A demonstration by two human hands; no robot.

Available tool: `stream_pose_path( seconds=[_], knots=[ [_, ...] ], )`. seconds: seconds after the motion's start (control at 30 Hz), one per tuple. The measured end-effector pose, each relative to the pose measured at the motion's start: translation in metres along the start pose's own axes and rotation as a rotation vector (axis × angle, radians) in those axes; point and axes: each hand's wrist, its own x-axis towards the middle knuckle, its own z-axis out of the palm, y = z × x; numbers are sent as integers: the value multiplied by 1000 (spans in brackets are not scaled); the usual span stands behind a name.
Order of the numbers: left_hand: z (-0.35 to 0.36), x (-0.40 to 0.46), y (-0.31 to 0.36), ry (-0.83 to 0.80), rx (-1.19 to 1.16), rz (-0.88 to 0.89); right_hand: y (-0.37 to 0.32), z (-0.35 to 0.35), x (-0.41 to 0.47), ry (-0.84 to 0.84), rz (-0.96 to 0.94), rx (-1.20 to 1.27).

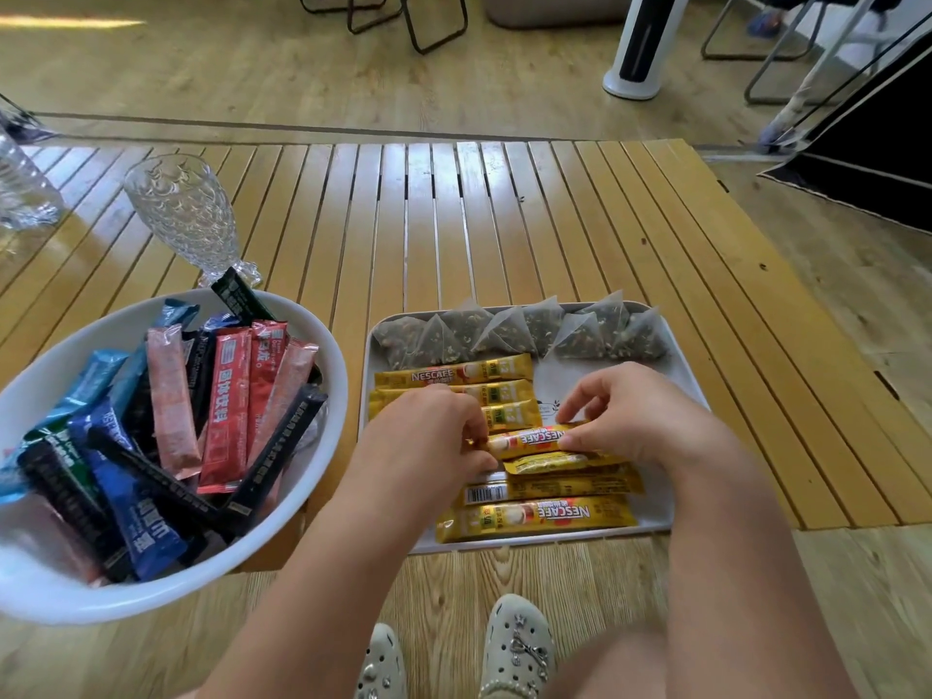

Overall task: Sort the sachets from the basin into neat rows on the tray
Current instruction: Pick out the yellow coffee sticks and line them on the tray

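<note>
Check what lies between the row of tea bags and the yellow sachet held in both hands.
Three yellow coffee sachets, stacked in a column on the tray, as the head view shows.

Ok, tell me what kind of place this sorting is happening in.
Probably a casual indoor lounge or home room, not a workshop. A low slatted wooden table stands on wood-look flooring, a white tower fan stands beyond it, and metal chair legs show at the top edge.
</note>
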Motion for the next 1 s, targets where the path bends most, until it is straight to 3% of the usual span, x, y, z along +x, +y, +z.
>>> stream_pose_path(
  seconds=[0.3, 0.47, 0.53, 0.67, 0.77, 0.87, 1.0],
  knots=[
    [-2, -1, 6, 119, 22, 95, -1, 2, 0, 53, -110, 7],
    [-18, 0, -4, 266, -187, 106, -2, -10, 1, 522, -336, 418],
    [-25, 2, -11, 439, -181, 152, -6, -11, -2, 404, -327, 595],
    [-30, 4, -21, 664, -93, 229, -18, -4, -13, -57, -328, 495],
    [-29, 4, -21, 747, -136, 237, -33, 5, -16, -166, -396, 584],
    [-27, 2, -10, 687, -354, 115, -41, 14, -12, -104, -386, 622],
    [-20, 4, -3, 397, -594, -10, -47, 20, -8, -5, -382, 702]
  ],
)
